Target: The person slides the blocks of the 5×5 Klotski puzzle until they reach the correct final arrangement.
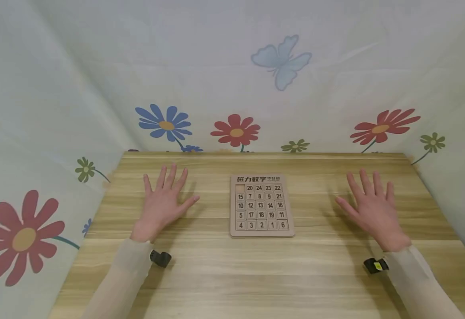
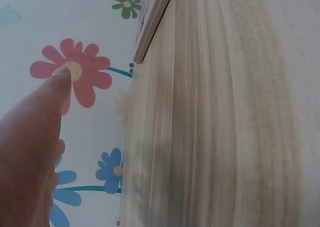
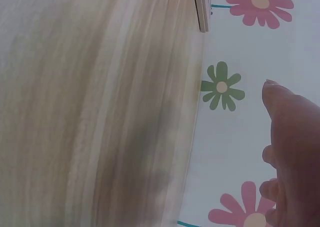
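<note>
Has a number puzzle (image 1: 262, 205) on the surface (image 1: 232, 279), between left grip (image 1: 162, 206) and right grip (image 1: 373, 210).
Holds numbered tiles (image 1: 270, 205) in the puzzle, with a vacant slot (image 1: 240, 188) at its far left corner; has a left wrist camera (image 1: 161, 258) and right wrist camera (image 1: 376, 266) inward of the sleeves (image 1: 126, 266); has a backdrop (image 1: 200, 66) behind the surface and along its left and right sides.
</note>
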`<state>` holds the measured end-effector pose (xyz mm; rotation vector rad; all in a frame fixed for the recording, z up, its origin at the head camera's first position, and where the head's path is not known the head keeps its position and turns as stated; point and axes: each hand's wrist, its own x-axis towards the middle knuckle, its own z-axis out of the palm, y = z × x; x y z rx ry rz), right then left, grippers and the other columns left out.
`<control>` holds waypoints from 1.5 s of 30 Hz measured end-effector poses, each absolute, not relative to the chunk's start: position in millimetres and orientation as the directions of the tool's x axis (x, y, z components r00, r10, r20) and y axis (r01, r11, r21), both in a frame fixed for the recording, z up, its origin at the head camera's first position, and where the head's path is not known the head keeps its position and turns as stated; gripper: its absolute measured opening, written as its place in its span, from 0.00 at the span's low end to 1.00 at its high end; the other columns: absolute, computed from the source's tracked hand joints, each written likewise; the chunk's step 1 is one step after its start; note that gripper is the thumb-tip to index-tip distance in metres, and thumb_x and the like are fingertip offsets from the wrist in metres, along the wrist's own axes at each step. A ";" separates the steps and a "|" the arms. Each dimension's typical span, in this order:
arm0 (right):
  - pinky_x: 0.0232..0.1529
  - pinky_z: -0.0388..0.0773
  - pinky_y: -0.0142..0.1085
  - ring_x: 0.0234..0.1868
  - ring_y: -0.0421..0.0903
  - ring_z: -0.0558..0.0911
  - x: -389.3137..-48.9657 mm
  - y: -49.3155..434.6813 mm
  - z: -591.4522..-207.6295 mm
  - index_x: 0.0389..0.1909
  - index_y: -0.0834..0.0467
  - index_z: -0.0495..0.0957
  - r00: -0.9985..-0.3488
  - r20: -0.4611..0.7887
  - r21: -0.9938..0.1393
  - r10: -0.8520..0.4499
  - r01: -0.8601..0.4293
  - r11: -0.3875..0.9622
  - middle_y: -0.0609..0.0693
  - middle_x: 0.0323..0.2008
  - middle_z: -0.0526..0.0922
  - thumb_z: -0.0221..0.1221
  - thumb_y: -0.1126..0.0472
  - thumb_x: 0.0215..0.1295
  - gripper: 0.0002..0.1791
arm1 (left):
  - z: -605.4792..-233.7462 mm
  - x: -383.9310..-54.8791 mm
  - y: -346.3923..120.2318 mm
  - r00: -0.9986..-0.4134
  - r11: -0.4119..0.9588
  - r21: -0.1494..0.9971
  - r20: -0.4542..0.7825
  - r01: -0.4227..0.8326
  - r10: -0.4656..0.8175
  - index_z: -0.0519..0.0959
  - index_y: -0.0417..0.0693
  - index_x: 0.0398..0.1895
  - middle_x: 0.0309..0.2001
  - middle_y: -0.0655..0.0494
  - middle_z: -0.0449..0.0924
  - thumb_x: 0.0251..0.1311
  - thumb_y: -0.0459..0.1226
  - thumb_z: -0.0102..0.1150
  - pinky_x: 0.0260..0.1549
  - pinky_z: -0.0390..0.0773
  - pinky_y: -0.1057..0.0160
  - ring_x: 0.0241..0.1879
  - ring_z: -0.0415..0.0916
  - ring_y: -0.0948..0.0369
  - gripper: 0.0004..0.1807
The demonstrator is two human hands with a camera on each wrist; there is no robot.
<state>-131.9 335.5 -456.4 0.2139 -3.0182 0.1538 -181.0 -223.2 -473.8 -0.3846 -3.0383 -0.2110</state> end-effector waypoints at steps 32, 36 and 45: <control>0.64 0.73 0.65 0.66 0.64 0.75 -142.7 263.8 -447.6 0.67 0.62 0.77 -0.888 0.184 -0.132 -0.423 -0.448 0.884 0.62 0.63 0.79 0.60 0.46 0.75 0.30 | -482.0 -183.1 -143.0 -0.840 0.753 0.410 0.063 0.514 0.539 0.63 0.46 0.80 0.76 0.42 0.65 0.65 0.61 0.64 0.73 0.64 0.39 0.74 0.64 0.43 0.48; 0.63 0.75 0.62 0.64 0.62 0.77 -144.4 253.4 -454.7 0.66 0.62 0.78 -0.873 0.164 -0.139 -0.460 -0.482 0.865 0.61 0.60 0.81 0.60 0.47 0.75 0.27 | -487.0 -184.9 -136.4 -0.798 0.734 0.403 -0.012 0.547 0.602 0.59 0.49 0.83 0.80 0.45 0.60 0.60 0.67 0.65 0.75 0.60 0.40 0.77 0.60 0.45 0.55; 0.65 0.76 0.58 0.62 0.59 0.79 -147.1 234.9 -462.1 0.66 0.62 0.79 -0.848 0.113 -0.192 -0.518 -0.530 0.826 0.61 0.60 0.82 0.60 0.49 0.76 0.26 | -497.6 -184.8 -128.9 -0.734 0.731 0.348 -0.153 0.586 0.661 0.44 0.48 0.86 0.86 0.54 0.39 0.55 0.77 0.57 0.80 0.46 0.40 0.83 0.44 0.54 0.67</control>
